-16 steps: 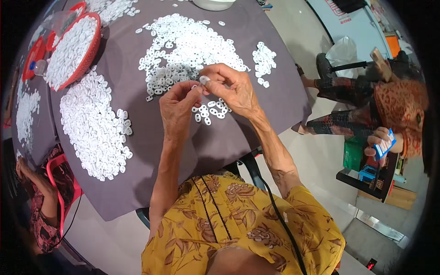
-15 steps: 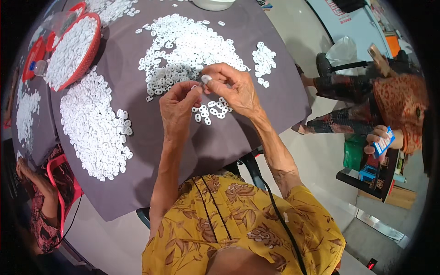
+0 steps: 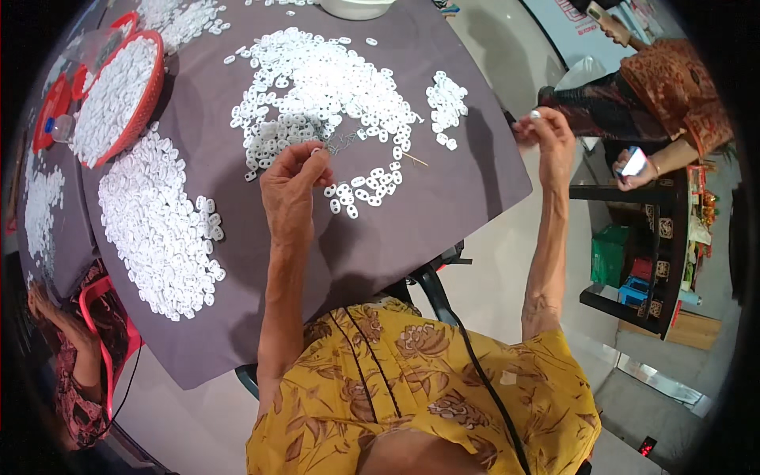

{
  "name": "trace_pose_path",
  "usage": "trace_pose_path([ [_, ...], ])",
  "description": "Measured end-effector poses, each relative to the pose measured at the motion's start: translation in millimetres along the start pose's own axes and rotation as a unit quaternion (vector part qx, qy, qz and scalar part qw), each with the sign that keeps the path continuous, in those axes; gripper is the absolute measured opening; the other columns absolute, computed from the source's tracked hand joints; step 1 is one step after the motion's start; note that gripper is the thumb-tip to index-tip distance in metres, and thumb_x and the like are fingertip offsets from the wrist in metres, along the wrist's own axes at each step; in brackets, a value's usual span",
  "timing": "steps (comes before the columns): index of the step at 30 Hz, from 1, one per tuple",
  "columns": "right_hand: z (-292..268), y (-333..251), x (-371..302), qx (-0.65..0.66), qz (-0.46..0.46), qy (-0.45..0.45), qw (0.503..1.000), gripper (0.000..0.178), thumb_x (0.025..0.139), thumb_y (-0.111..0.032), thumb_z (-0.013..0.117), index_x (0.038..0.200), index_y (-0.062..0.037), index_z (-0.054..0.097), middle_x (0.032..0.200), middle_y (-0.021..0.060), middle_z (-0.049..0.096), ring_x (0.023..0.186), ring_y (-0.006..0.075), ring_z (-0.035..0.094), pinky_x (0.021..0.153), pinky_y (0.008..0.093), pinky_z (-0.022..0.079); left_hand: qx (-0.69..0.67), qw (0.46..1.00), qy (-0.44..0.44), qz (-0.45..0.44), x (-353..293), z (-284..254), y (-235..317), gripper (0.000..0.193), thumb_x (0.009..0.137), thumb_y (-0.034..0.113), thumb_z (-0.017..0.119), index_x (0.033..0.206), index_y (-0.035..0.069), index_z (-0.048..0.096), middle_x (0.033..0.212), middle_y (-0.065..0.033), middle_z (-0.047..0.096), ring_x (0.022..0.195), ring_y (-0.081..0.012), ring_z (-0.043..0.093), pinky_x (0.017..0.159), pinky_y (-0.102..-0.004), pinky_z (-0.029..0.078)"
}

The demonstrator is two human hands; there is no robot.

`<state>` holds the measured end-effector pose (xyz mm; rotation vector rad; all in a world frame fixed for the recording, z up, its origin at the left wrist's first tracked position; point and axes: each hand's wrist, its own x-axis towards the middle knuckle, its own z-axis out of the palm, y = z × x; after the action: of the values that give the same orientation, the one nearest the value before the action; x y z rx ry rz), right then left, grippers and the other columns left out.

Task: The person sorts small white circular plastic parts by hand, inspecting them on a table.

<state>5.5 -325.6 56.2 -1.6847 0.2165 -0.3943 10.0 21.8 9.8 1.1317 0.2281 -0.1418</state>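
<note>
Pinching a small whitish piece [image 3: 317,151] between thumb and fingertips, the left hand [image 3: 291,190] hangs over a grey-brown cloth-covered table [image 3: 261,332]. From it, a large heap of white, oval, two-holed pieces [image 3: 340,83] lies at 1 o'clock, a smaller loose cluster [image 3: 368,190] at 3. Near 3, farther out, the right hand [image 3: 550,146] curls its fingers toward its thumb; whether the white spot at its tip is pinched or worn I cannot tell.
</note>
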Motion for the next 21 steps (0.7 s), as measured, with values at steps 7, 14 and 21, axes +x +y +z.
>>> trace_pose_path([
  [7, -32.8, 18.3, -13.7, -0.066, 0.032, 0.066, 0.995, 0.012, 0.082, -0.007, 0.052, 0.09, 0.0015, 0.054, 0.074, 0.009, 0.058, 0.065, 0.0186, 0.059, 0.063, 0.0286, 0.048, -0.002, 1.0, -0.004, -0.004, 0.8, -2.3, -0.1, 0.011, 0.079, 0.008, 0.061, 0.087, 0.001, 0.062, 0.072, -0.0003, 0.058, 0.06, -0.0072, 0.052, 0.056, -0.0201, 0.043],
  [14, -92.2, 11.5, 8.0, -0.001, -0.045, 0.211, 0.977, 0.031, 0.08, 0.0, 0.052, 0.109, 0.0073, 0.045, 0.076, 0.0141, 0.059, 0.067, 0.0217, 0.06, 0.064, 0.0275, 0.048, -0.011, 1.0, -0.013, -0.001, -3.0, -1.0, 7.1, 0.012, 0.079, 0.007, 0.06, 0.088, -0.001, 0.061, 0.071, -0.0015, 0.057, 0.06, -0.0073, 0.052, 0.056, -0.0203, 0.042],
  [21, 34.0, 4.4, -16.0, 0.012, 0.006, -0.011, 1.0, 0.021, 0.082, -0.004, 0.054, 0.102, 0.0047, 0.053, 0.081, 0.0129, 0.06, 0.072, 0.0217, 0.061, 0.069, 0.0297, 0.048, -0.016, 1.0, -0.014, -0.022, -11.1, 11.9, 14.0, 0.016, 0.077, 0.008, 0.062, 0.09, -0.002, 0.061, 0.071, -0.0031, 0.058, 0.06, -0.0083, 0.053, 0.057, -0.0205, 0.044],
])
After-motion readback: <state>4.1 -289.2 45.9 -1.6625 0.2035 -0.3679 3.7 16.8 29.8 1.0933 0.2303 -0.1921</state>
